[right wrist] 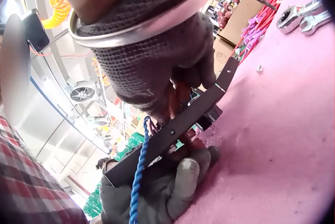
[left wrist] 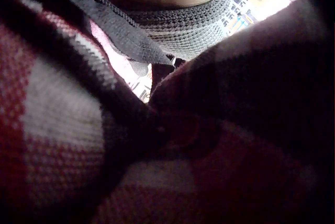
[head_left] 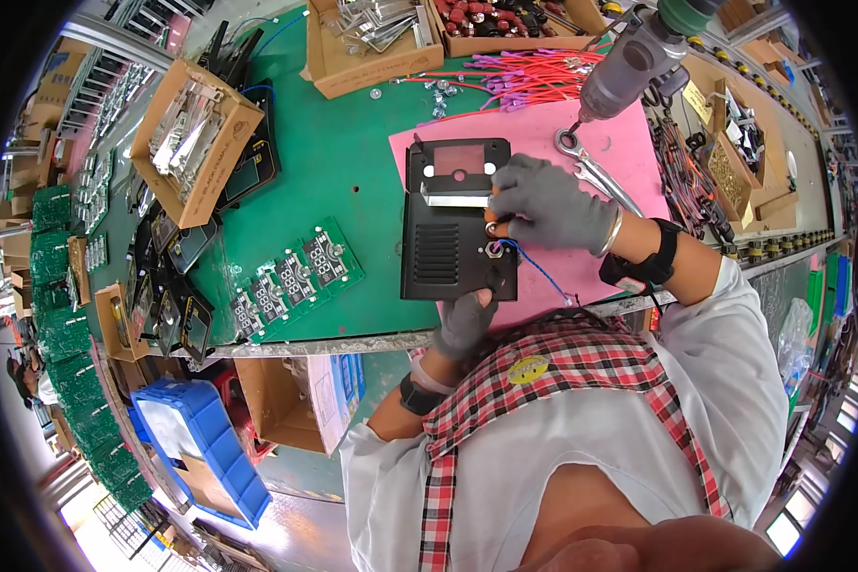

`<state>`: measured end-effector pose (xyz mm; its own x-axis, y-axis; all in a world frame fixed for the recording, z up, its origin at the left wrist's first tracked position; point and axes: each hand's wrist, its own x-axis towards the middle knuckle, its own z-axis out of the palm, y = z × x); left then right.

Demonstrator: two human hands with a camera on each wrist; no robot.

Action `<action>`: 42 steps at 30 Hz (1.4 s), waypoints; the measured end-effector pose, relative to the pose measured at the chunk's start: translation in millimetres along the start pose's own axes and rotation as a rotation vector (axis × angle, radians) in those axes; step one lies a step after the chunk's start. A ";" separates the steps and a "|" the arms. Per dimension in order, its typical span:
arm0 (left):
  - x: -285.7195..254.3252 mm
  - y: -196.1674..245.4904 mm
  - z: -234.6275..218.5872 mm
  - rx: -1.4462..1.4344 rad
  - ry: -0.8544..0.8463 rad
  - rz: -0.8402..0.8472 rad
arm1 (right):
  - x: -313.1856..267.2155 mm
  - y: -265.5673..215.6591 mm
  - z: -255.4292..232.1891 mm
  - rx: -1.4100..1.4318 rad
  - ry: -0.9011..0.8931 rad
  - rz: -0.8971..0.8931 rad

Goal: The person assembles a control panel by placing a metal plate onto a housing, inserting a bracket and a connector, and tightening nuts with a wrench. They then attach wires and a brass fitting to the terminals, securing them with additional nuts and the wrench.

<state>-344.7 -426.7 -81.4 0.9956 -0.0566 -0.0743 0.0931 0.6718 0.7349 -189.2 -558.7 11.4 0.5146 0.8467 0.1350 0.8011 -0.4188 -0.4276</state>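
A black metal panel (head_left: pixel 436 272) with vent slots and a window cutout is held tilted over the pink sheet (head_left: pixel 629 138). My gloved left hand (head_left: pixel 464 324) grips its near edge, bare thumb on top; in the right wrist view its curled fingers (right wrist: pixel 183 182) are underneath. My gloved right hand (head_left: pixel 555 205) is at the panel's right side, bare thumb and fingertip pinching a small part largely hidden by them. Just nearer me, a hex nut (head_left: pixel 494 250) surrounds a twisted blue wire (head_left: pixel 541 267). A black cylindrical part (right wrist: pixel 210 118) projects beneath the panel. Apron cloth (left wrist: pixel 63 109) fills the left wrist view.
A ratchet wrench (head_left: pixel 591 167) lies right of the panel, below a hanging power driver (head_left: pixel 629 71). Green circuit boards (head_left: pixel 300 276) lie to the left, near a carton of metal parts (head_left: pixel 195 143). Red wires (head_left: pixel 543 81) are heaped at the back.
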 end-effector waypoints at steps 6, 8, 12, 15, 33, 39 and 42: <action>-3.0 -2.5 -8.0 0.173 0.049 -0.017 | 2.7 -6.3 0.0 -0.020 -0.087 0.131; -3.0 -2.5 -2.9 0.075 0.072 -0.007 | 3.9 -3.5 -0.7 0.032 -0.090 0.112; -2.3 -1.1 2.5 0.064 0.104 -0.021 | 2.2 -1.7 9.9 -0.017 -0.025 0.045; -2.5 -3.1 -2.9 0.079 0.070 0.028 | 4.7 -2.1 5.5 -0.040 -0.128 0.133; -6.6 -14.8 -18.7 0.277 -0.045 0.089 | 9.0 1.1 -4.5 -0.011 -0.268 0.018; 2.6 -5.0 1.5 0.193 0.060 0.152 | 8.8 -8.0 -5.6 -0.138 -0.284 0.016; -0.1 -5.4 0.7 0.213 0.077 0.149 | 11.7 -5.9 -9.6 -0.121 -0.304 -0.010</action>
<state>-345.3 -430.8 -84.9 0.9957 0.0927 0.0002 -0.0465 0.4976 0.8662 -185.0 -549.5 24.0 0.4061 0.9027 -0.1422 0.8457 -0.4302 -0.3157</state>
